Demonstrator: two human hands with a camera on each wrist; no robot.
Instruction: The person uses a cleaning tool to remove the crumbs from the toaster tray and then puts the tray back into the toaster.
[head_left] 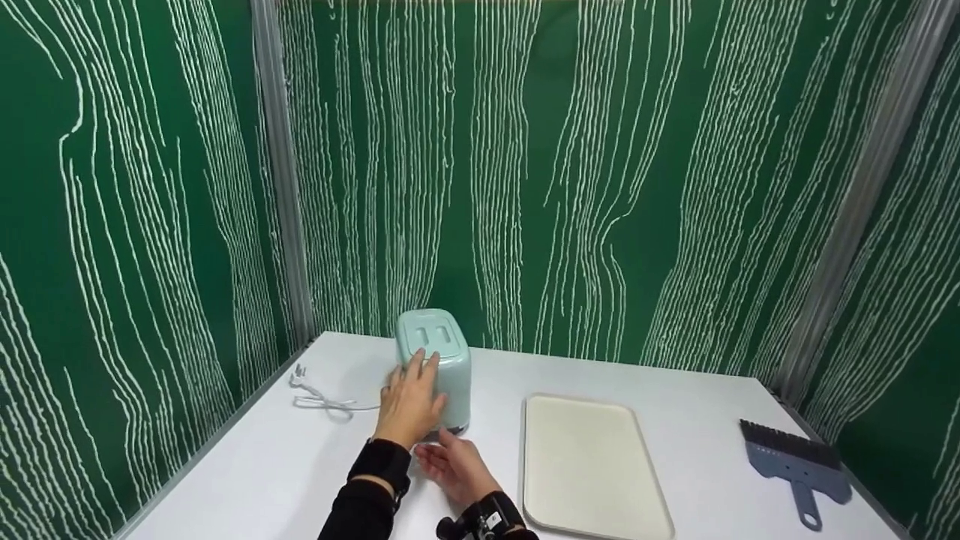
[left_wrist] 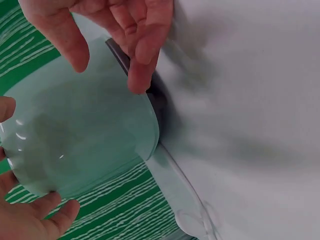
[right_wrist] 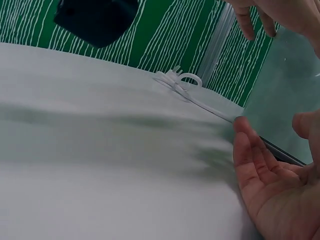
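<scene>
Evidently, the mint-green toaster [head_left: 459, 382] is stood on the white table [head_left: 262, 480]. Its near upper side is touched by the left hand [head_left: 409, 405], whose fingers are spread apart. Low down, beside its dark base [left_wrist: 116, 54], the right hand [head_left: 459, 469] is held, fingers together and thumb apart; whether contact is made cannot be told.

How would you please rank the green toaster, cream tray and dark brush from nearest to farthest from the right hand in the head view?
From the right hand:
1. Green toaster, just ahead
2. Cream tray, to the right
3. Dark brush, far right
</scene>
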